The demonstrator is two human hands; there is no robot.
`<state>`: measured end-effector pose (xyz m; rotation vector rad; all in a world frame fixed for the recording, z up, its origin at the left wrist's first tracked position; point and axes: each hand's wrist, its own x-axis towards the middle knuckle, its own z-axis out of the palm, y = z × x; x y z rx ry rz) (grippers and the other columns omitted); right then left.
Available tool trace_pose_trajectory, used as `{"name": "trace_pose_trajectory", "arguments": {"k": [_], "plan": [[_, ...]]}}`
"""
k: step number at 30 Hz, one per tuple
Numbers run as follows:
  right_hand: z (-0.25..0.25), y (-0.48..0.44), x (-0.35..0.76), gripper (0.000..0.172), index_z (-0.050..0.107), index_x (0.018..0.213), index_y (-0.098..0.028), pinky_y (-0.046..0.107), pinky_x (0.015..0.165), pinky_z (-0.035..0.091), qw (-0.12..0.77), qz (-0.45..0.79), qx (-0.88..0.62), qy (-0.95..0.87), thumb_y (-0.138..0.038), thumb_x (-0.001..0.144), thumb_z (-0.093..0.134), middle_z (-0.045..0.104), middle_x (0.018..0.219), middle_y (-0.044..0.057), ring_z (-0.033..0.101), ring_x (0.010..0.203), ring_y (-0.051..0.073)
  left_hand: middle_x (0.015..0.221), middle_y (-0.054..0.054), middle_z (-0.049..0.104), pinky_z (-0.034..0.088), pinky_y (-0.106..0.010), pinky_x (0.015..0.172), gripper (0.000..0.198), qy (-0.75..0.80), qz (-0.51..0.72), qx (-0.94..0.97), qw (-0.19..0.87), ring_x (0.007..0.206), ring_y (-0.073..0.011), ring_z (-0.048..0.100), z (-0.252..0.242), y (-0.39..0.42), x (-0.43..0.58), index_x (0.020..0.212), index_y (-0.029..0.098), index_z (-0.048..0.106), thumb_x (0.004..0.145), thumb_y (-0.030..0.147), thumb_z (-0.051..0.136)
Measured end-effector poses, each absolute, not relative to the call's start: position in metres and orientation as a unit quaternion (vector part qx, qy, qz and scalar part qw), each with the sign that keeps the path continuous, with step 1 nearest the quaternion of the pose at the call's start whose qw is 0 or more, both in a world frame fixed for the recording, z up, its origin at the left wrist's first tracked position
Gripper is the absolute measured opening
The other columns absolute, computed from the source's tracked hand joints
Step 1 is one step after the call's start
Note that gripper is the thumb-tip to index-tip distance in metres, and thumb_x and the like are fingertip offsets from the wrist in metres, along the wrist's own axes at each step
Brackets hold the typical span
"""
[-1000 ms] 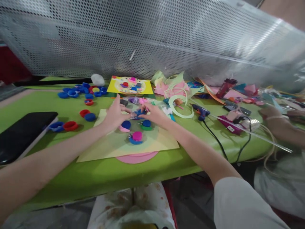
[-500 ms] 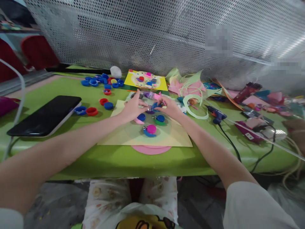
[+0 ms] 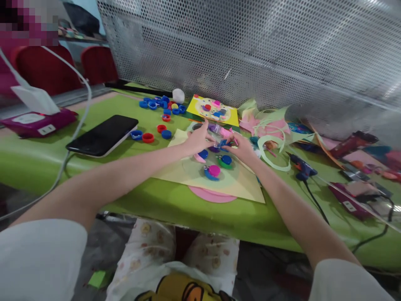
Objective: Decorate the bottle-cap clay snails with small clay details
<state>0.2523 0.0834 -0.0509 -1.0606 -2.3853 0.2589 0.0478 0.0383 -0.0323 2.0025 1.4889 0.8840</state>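
My left hand [image 3: 198, 139] is over the yellow sheet [image 3: 244, 188], one finger raised and its other fingertips closed at a small clear plastic bag [image 3: 215, 136]. My right hand [image 3: 242, 146] pinches a small blue piece [image 3: 223, 144] beside that bag; its exact shape is hard to make out. In front of the hands sit small snail figures made from bottle caps: a pink-capped snail [image 3: 214, 170] on a blue body, a blue-capped snail [image 3: 226, 160] on green, and another blue-capped snail [image 3: 203, 154] on pink, partly behind my left hand.
A black phone [image 3: 105, 133] lies left, near blue and red bottle caps [image 3: 148, 138]. Behind stands a yellow decorated card [image 3: 196, 109]. Right are pale green paper scraps [image 3: 275, 165], a glue gun [image 3: 302, 166] and a corded purple power strip [image 3: 351, 200]. A pink disc [image 3: 213, 195] pokes from under the sheet.
The view has swung left, so the table appears shifted right and a second purple power strip shows at left. Both hands stay together over the sheet, with the blue piece still in the right.
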Motion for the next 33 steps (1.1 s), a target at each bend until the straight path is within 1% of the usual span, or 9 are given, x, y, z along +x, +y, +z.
{"name": "trace_pose_trajectory", "arguments": {"k": [22, 28, 33], "plan": [[-0.044, 0.075, 0.253, 0.026, 0.059, 0.112, -0.015, 0.040, 0.078, 0.054, 0.250, 0.089, -0.363, -0.893, -0.030, 0.091, 0.058, 0.063, 0.109, 0.007, 0.064, 0.091, 0.020, 0.117, -0.008, 0.060, 0.053, -0.044, 0.084, 0.033, 0.492, 0.356, 0.746, 0.272, 0.098, -0.0221, 0.062, -0.040, 0.041, 0.045, 0.119, 0.016, 0.054, 0.089, 0.030, 0.059], [-0.042, 0.074, 0.251, 0.025, 0.059, 0.111, -0.015, 0.039, 0.076, 0.055, 0.244, 0.087, -0.365, -0.895, -0.030, 0.092, 0.058, 0.063, 0.109, 0.006, 0.064, 0.090, 0.019, 0.119, -0.008, 0.060, 0.051, -0.046, 0.087, 0.035, 0.504, 0.374, 0.734, 0.259, 0.101, -0.0231, 0.061, -0.036, 0.038, 0.047, 0.120, 0.017, 0.054, 0.088, 0.030, 0.059], [-0.042, 0.072, 0.248, 0.024, 0.059, 0.111, -0.015, 0.039, 0.076, 0.054, 0.236, 0.094, -0.361, -0.897, -0.030, 0.092, 0.058, 0.064, 0.108, 0.006, 0.064, 0.089, 0.019, 0.118, -0.009, 0.060, 0.051, -0.046, 0.087, 0.035, 0.508, 0.380, 0.730, 0.255, 0.100, -0.0229, 0.062, -0.037, 0.039, 0.043, 0.120, 0.017, 0.054, 0.089, 0.030, 0.059]]}}
